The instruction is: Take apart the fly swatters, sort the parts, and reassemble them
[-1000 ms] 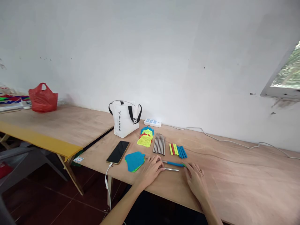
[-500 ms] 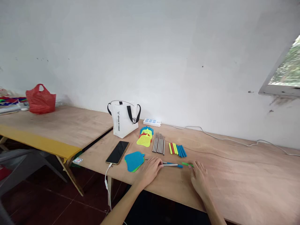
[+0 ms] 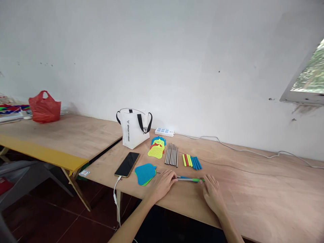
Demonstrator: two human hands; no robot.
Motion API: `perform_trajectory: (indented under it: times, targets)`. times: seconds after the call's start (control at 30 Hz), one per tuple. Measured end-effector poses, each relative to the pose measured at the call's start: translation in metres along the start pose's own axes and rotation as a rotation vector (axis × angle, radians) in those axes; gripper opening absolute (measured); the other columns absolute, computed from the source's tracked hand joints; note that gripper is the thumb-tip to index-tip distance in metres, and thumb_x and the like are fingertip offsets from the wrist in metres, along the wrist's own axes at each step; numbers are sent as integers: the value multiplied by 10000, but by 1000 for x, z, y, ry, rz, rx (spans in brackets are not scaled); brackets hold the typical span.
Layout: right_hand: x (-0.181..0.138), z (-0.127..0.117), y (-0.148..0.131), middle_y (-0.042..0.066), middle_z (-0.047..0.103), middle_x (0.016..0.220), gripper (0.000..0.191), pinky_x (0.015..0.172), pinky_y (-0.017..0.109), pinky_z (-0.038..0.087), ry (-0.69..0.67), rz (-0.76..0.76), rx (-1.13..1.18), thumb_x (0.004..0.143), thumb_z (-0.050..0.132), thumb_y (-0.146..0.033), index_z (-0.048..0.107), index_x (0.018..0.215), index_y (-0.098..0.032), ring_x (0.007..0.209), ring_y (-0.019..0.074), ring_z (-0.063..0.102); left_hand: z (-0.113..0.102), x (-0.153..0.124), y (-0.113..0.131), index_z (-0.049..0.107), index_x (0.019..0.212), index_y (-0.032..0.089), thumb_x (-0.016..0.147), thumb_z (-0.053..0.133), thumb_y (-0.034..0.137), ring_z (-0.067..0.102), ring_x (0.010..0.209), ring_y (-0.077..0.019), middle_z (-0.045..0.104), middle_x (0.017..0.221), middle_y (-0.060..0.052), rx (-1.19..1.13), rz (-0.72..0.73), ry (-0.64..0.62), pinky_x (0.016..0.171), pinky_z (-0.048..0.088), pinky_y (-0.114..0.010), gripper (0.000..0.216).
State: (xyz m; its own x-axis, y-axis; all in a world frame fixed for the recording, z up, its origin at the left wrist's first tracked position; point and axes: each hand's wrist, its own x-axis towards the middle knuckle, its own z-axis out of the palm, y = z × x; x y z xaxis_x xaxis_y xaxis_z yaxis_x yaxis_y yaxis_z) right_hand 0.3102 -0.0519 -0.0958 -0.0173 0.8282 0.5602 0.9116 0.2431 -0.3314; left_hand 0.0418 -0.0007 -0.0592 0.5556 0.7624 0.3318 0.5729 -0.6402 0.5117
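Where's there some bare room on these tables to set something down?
The widest free patch is right of the right hand, in front of the pale cable. Another lies on the left table, between the red bag and the white tote. It's crowded around the left hand: phone, mesh pieces, metal rods and colored sticks.

Wooden counter (image 3: 263, 195); white bag (image 3: 134, 131) upright at back left; power strip (image 3: 164, 132) by the wall, cord (image 3: 240, 149) trailing right; fanned mesh pads (image 3: 155, 153) in front of strip; phone (image 3: 127, 164) flat, blue-topped pad stack (image 3: 145, 173) just beside it; metal tubes (image 3: 171, 157) side by side, coloured sticks (image 3: 193, 163) in a row to their right
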Motion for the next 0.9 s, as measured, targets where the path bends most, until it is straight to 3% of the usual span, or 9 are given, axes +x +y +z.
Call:
perform_trajectory:
  times: [0.37,0.9]
  targets:
    - [2,-7,-10,32,639,928,278,816,369,461,-4,-76,50,1054,349,-350,580,922,-270,884,219,594,2,1,-1,574,975,223,1034,537,312,604,1002,-178,662,1028,-2,-20,57,23,870,452,-287,113]
    - [4,-11,-21,31,675,996,227,855,393,489,-179,-182,208,1051,418,-359,633,1058,-286,932,222,613,-2,1,0,599,987,224,1016,572,325,599,1003,-185,662,1037,-3,-10,134,6,854,456,-293,108]
